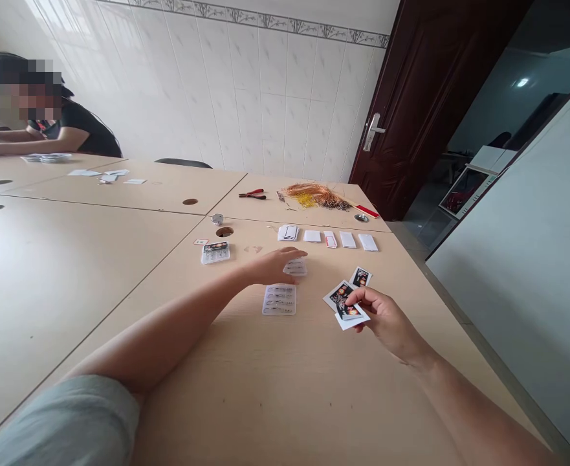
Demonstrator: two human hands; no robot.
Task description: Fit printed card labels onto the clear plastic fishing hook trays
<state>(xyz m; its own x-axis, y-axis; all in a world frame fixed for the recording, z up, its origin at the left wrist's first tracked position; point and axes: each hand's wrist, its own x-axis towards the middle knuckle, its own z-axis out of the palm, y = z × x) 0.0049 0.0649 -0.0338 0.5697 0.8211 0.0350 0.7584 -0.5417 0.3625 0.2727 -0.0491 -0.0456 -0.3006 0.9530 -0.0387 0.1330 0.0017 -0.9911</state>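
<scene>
My left hand [279, 264] is around a small clear plastic box [295, 267], fingers along its far edge and thumb at the near edge. Just in front of that, another clear compartment box [279, 300] lies flat, with small dark items in its rows. My right hand [382, 317] pinches several black printed cards [345, 299] with white borders or backs, fanned between thumb and fingers. One more printed card [361, 276] shows just beyond them; whether it is held or lies on the table I cannot tell.
Beyond my hands stand stacks of white cards [312, 236] in a row. A box with a black card [215, 252] is at left. Farther back lie pliers [252, 194] and a wire bundle [318, 195]. A person [90, 129] sits at the far left.
</scene>
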